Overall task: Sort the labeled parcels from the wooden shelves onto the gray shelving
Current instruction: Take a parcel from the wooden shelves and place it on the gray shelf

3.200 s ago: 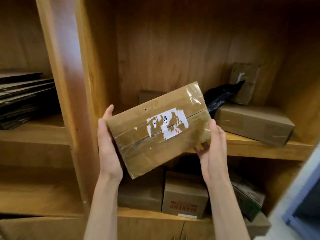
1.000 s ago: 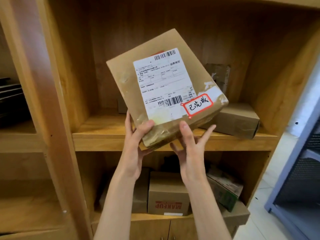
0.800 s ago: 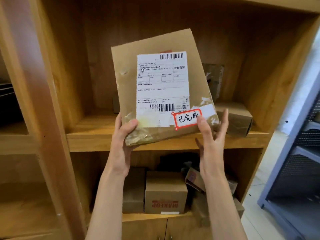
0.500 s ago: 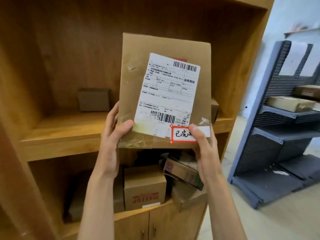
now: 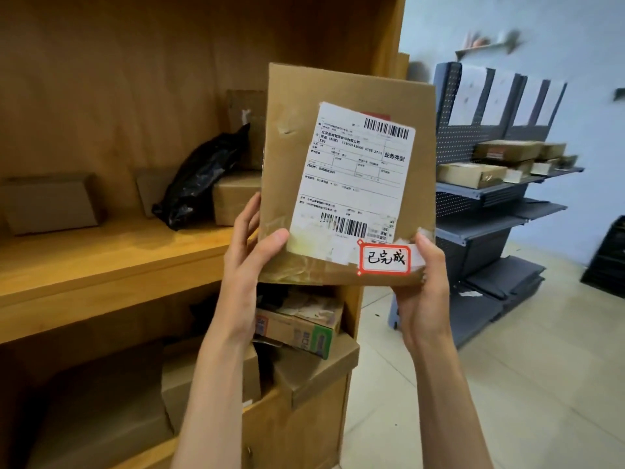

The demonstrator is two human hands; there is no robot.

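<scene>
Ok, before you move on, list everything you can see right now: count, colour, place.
held parcel: one, brown, raised upright in front of the wooden shelves
shipping label: one, white, on the parcel's face
red-bordered sticker: one, white, handwritten, parcel's lower right corner
wooden shelves: tan, left half of view
black bag: one, upper wooden shelf, against boxes
cardboard boxes: several, brown, on upper and lower wooden shelves
gray shelving: one unit, right, by the pale wall
shelved parcels: several, brown, its upper tier; count unclear
hands: left and right grip the parcel's lower corners
</scene>
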